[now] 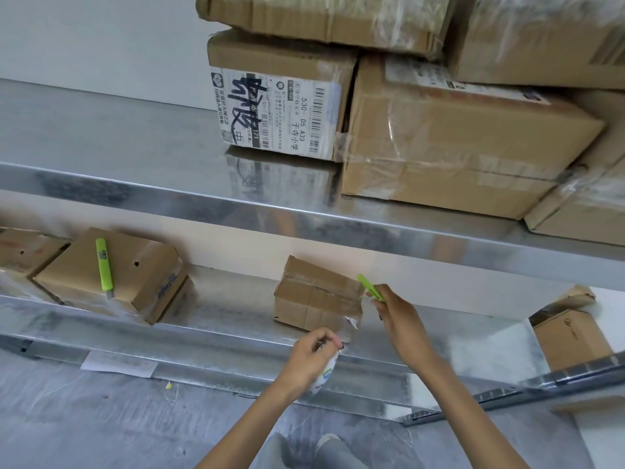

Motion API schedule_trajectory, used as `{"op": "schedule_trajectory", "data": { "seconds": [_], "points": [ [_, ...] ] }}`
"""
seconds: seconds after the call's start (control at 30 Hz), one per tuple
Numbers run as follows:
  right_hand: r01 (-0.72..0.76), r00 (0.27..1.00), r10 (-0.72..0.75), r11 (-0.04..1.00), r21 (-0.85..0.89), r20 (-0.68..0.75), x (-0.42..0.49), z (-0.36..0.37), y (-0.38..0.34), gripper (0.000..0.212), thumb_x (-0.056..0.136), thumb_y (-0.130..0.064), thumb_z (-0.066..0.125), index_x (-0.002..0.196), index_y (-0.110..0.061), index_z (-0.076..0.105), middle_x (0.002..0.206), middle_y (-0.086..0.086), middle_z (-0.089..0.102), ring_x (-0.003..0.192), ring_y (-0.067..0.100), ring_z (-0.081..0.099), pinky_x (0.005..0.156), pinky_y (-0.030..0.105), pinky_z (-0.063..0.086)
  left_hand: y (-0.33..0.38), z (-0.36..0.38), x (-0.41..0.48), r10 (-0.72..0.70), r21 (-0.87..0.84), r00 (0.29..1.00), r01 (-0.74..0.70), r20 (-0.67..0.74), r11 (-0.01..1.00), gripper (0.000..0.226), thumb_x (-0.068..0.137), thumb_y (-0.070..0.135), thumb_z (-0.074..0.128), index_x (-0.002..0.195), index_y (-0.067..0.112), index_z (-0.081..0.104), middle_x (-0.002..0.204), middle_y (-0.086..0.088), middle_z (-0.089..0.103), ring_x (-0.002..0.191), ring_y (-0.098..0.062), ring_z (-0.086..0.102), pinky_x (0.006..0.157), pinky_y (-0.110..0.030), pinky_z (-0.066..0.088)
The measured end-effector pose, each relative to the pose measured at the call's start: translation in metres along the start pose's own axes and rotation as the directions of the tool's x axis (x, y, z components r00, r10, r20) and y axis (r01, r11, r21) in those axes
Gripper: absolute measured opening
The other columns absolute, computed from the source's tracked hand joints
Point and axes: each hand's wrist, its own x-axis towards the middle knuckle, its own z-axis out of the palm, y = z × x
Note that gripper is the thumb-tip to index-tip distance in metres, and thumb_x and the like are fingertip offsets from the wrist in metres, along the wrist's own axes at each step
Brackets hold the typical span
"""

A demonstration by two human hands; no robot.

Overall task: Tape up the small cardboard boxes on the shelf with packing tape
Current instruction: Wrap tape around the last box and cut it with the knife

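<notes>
The small brown cardboard box in hand sits on the lower galvanised metal shelf, well right of a second, larger brown cardboard box that carries a spare lime-green cutter on its top. Clear tape already lies glossy across the small box's lid and down its near right corner, and a strip of clear tape runs from that corner to the roll of clear packing tape. The left hand grips that roll, fingers curled round its rim just in front of the shelf edge. The right hand pinches a lime-green plastic utility knife between thumb and fingers, just beside the box's right end (whether the blade is out cannot be made out). The step looks to be the cut: the length is laid and wants severing from the roll. The next move calls for the left hand to hold the strip taut while the knife meets it close to the box, then for the loose end to be pressed flat onto the cardboard. A slack strip may crumple and stick to itself.
</notes>
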Motion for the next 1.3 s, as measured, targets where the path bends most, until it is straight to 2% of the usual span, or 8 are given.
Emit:
{"op": "schedule_trajectory", "data": {
  "seconds": [0.2,0.33,0.47,0.63,0.77,0.9,1.03,1.3],
  "points": [
    [-0.207,0.97,0.165,0.943,-0.259,-0.177,0.007,0.005,0.024,0.036,0.095,-0.05,0.044,0.077,-0.019,0.048,0.065,0.004,0.06,0.065,0.029,0.056,0.053,0.032,0.034,0.011,0.004,-0.007,0.008,-0.07,1.0,-0.007,0.009,0.998,0.016,0.092,0.003,0.053,0.085,0.013,0.064,0.09,0.004,0.066,0.072,-0.002,0.058,0.065,-0.013,0.043],
    [-0.193,0.98,0.175,0.959,-0.209,-0.1,0.022,0.03,0.053,0.016,0.097,-0.021,0.049,0.101,-0.011,0.06,0.091,0.009,0.058,0.088,0.028,0.052,0.065,0.033,0.033,0.016,0.005,-0.013,0.039,-0.071,0.999,-0.037,0.03,0.997,0.009,0.094,0.008,0.055,0.092,0.011,0.063,0.096,-0.007,0.064,0.076,-0.005,0.058,0.066,-0.013,0.044],
    [-0.196,0.976,0.215,0.934,-0.299,0.029,0.026,0.051,0.079,0.034,0.088,0.001,0.053,0.118,-0.012,0.059,0.107,0.009,0.055,0.102,0.029,0.049,0.075,0.031,0.032,0.024,0.005,-0.021,0.089,-0.109,0.995,-0.083,0.054,0.991,0.004,0.095,0.014,0.059,0.094,0.013,0.063,0.102,-0.007,0.064,0.086,-0.006,0.059,0.075,-0.015,0.044],
    [-0.199,0.978,0.205,0.971,-0.133,0.036,0.025,0.052,0.088,0.041,0.084,0.01,0.053,0.119,-0.008,0.061,0.119,0.011,0.054,0.114,0.029,0.048,0.094,0.034,0.041,0.037,0.003,-0.028,0.123,-0.169,0.992,-0.116,0.034,0.979,0.007,0.093,0.022,0.061,0.096,0.016,0.063,0.103,0.001,0.066,0.09,-0.006,0.061,0.081,-0.017,0.046],
    [-0.23,0.929,0.268,0.958,0.17,-0.255,0.006,0.017,0.039,0.024,0.09,0.001,0.049,0.094,-0.015,0.067,0.091,0.004,0.068,0.087,0.02,0.063,0.075,0.026,0.043,0.046,0.003,-0.03,0.185,-0.174,0.983,-0.185,-0.017,0.967,0.011,0.096,0.013,0.057,0.104,0.007,0.061,0.106,0.003,0.066,0.09,0.003,0.061,0.08,-0.01,0.044],
    [-0.238,0.921,0.387,0.669,0.704,-0.056,-0.036,-0.01,-0.044,0.021,0.095,-0.013,0.05,0.082,-0.013,0.067,0.064,0.007,0.068,0.063,0.022,0.064,0.066,0.028,0.05,0.056,0.011,-0.028,0.249,-0.201,0.958,-0.274,-0.143,0.941,0.013,0.093,0.014,0.062,0.103,0.006,0.062,0.098,0.006,0.068,0.088,0.001,0.063,0.078,-0.011,0.046],
    [-0.452,0.885,0.184,0.117,0.885,0.428,-0.046,-0.008,-0.081,0.031,0.095,-0.027,0.046,0.116,-0.01,0.062,0.108,0.016,0.07,0.087,0.025,0.068,0.073,0.04,0.056,0.062,0.012,-0.016,0.249,-0.173,0.937,-0.295,-0.245,0.94,0.011,0.089,0.001,0.063,0.092,0.012,0.061,0.088,0.004,0.069,0.08,-0.003,0.065,0.073,-0.019,0.05],
    [-0.391,0.913,0.13,0.016,0.92,0.386,-0.025,-0.006,-0.082,0.035,0.095,-0.007,0.045,0.129,-0.001,0.052,0.117,0.021,0.064,0.099,0.024,0.065,0.082,0.034,0.057,0.093,-0.018,0.009,0.412,0.294,0.895,-0.352,-0.171,0.888,0.02,0.082,0.015,0.073,0.073,0.023,0.057,0.08,0.009,0.06,0.077,-0.002,0.059,0.071,-0.012,0.045]
  ]
}}
